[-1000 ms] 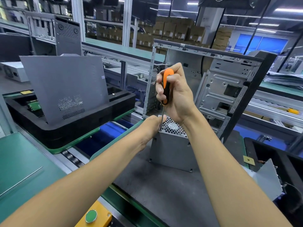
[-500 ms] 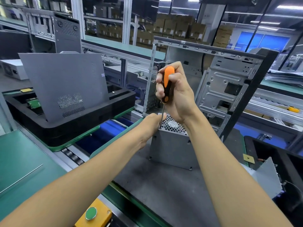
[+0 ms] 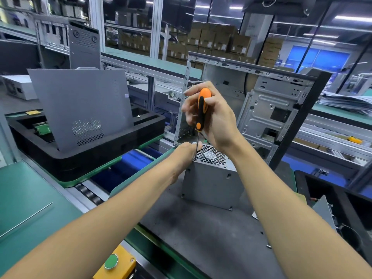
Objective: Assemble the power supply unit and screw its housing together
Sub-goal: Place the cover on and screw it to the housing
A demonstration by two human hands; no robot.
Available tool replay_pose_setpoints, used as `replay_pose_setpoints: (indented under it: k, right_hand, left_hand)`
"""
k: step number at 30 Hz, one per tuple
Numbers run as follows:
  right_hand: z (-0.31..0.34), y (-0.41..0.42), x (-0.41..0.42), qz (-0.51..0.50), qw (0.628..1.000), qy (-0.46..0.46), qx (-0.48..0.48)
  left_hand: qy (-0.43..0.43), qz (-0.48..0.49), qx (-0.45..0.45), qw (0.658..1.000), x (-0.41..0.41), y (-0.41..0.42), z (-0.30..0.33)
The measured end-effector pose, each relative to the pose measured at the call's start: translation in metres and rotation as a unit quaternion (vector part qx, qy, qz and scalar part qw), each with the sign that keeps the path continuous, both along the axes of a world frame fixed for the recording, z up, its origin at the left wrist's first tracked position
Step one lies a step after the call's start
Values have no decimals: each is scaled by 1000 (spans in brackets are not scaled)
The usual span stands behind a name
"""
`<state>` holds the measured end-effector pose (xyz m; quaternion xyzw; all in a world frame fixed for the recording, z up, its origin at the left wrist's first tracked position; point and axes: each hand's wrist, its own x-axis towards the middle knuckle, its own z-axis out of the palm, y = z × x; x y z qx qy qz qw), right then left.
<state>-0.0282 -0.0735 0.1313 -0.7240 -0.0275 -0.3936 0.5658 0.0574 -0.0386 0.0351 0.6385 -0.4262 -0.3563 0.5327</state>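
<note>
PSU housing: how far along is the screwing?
Done: the PSU stands closed on the mat, fan grille up. In hand: the right hand grips the screwdriver, tip at the top's near-left corner; the left hand steadies that corner. Left: I can't tell whether the other corners have screws.

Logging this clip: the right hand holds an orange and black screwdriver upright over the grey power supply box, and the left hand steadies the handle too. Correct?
Not quite. In the head view the left hand is down at the box's top corner by the shaft tip, not on the handle. The right hand alone holds the screwdriver.
</note>
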Motion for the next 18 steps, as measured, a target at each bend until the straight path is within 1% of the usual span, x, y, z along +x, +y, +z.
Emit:
replay_pose_setpoints:
  k: [2, 4, 5, 7, 9, 11, 12, 13, 15, 16, 17, 18]
  right_hand:
    - [7, -6, -7, -28, 998, 31, -38]
    - [20, -9, -14, -95, 986, 74, -118]
    - [27, -10, -17, -112, 977, 99, -155]
    - [43, -9, -20, -98, 966, 156, -184]
    - [62, -4, -21, -75, 945, 229, -220]
    - [83, 0, -22, -72, 899, 308, -304]
    - [92, 1, -22, -78, 862, 347, -362]
    - [99, 1, -22, -88, 813, 380, -433]
    - [107, 0, -21, -94, 701, 411, -575]
    - [108, -2, -21, -85, 666, 416, -614]
    - [108, -2, -21, -77, 650, 422, -627]
    - [110, -4, -22, -69, 645, 425, -631]
  left_hand:
    - [-5, -5, 4, 1000, 1, 1, 1]
    - [6, -6, 15, 1000, 1, 2, 2]
    - [13, -7, 19, 1000, 0, 3, 2]
    - [20, -8, 19, 1000, 0, 4, 2]
    - [16, -14, 16, 1000, 0, 4, 1]
    - [9, -18, 18, 1000, 1, 7, 3]
    - [12, -22, 18, 1000, 1, 9, 4]
    - [12, -23, 15, 1000, 1, 8, 4]
    - [-2, -30, 11, 999, 1, 8, 5]
    - [-5, -29, 11, 1000, 1, 9, 6]
    - [-2, -26, 12, 1000, 2, 10, 6]
    - [-3, -25, 9, 1000, 2, 10, 6]
